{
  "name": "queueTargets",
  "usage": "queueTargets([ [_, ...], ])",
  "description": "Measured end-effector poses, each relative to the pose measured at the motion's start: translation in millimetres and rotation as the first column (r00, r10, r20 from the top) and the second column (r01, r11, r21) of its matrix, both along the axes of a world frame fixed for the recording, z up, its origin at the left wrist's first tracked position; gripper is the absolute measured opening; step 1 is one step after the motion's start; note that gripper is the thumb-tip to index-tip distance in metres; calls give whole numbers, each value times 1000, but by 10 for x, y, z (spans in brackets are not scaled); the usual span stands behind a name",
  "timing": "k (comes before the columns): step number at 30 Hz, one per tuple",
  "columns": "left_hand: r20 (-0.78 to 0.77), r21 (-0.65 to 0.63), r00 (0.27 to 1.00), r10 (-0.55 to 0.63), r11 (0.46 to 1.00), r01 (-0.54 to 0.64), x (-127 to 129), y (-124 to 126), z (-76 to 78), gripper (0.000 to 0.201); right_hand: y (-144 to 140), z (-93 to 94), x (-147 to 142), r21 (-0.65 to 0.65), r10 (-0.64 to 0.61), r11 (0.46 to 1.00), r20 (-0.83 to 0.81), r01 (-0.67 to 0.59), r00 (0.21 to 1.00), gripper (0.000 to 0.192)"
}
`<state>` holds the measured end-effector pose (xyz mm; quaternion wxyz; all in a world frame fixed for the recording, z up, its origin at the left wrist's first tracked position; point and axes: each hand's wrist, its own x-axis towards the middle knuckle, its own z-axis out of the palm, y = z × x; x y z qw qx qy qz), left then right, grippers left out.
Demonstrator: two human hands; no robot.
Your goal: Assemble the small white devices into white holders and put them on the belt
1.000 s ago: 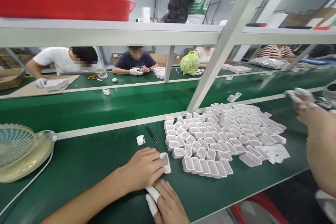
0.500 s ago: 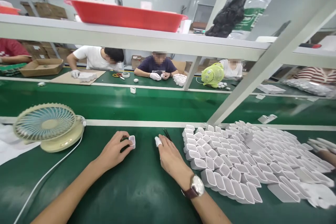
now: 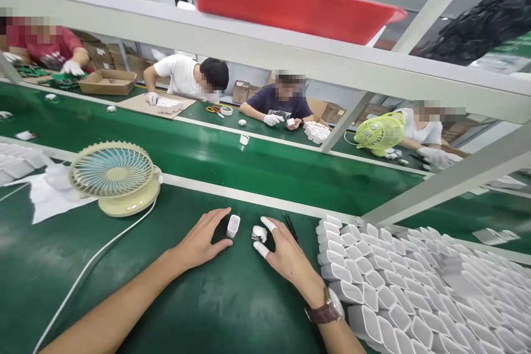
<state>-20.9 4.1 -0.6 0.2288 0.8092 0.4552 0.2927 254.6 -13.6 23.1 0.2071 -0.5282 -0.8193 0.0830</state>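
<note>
The left hand (image 3: 203,241) lies on the green tabletop (image 3: 199,298) with fingers spread and thumb out, holding nothing; a small white case (image 3: 233,225) stands upright just beside its fingertips, in the gap between forefinger and thumb, and whether they touch it cannot be told. The right hand (image 3: 284,254) rests close by, fingers apart, with white cots on 2 fingertips (image 3: 269,224), and a small white part (image 3: 259,233) sits between them, seemingly touched but not gripped. A wristwatch (image 3: 329,308) with a brown strap is on that wrist. Thin black tweezers (image 3: 290,226) lie just behind the right hand. To the right, a dense field of white open-topped cases (image 3: 398,282) covers the tabletop, near the right wrist. To the left stands a cream desk fan (image 3: 114,176) facing up, its white cable (image 3: 89,265) trailing toward the near edge. Beyond runs a green conveyor belt (image 3: 249,163) carrying 1 lone white case (image 3: 244,139). Across it, several people sit working, some in white gloves, beside a lime-green fan (image 3: 379,133). Overhead, a red tray (image 3: 290,3) sits on a shelf (image 3: 249,47).
</note>
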Motion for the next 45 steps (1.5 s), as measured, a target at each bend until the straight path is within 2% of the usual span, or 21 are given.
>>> queueTargets([
  [7, -7, -9, 1000, 3, 1000, -3, 62, 30, -74, 69, -65, -86, 61, 53, 45, 998, -38, -43, 998, 46],
  [12, 29, 56, 999, -16, 998, 14, 72, 37, -95, 59, -75, -36, -2, 177, 73, 983, -106, -54, 992, 43],
  [16, 59, 120, 997, -45, 992, 37, 74, 24, -38, 46, -108, 57, -93, 257, 108, 965, -243, -43, 964, 36],
  [20, 53, 165, 994, -95, 983, 85, 80, 0, 4, 43, -178, 143, -193, 336, 169, 940, -338, -49, 926, 43],
  [24, 40, 189, 992, -118, 976, 108, 92, -40, 8, 45, -238, 138, -246, 394, 244, 914, -339, -98, 908, 54],
  [31, 27, 237, 988, -151, 961, 140, 100, -68, 26, 50, -258, 42, -256, 403, 316, 898, -310, -177, 897, 63],
  [37, -6, 294, 982, -188, 939, 181, 103, -79, 79, 52, -254, -8, -265, 392, 331, 896, -283, -207, 900, 65],
  [45, -32, 316, 983, -181, 931, 181, 103, -88, 63, 52, -276, -31, -263, 386, 308, 900, -241, -200, 920, 66],
])
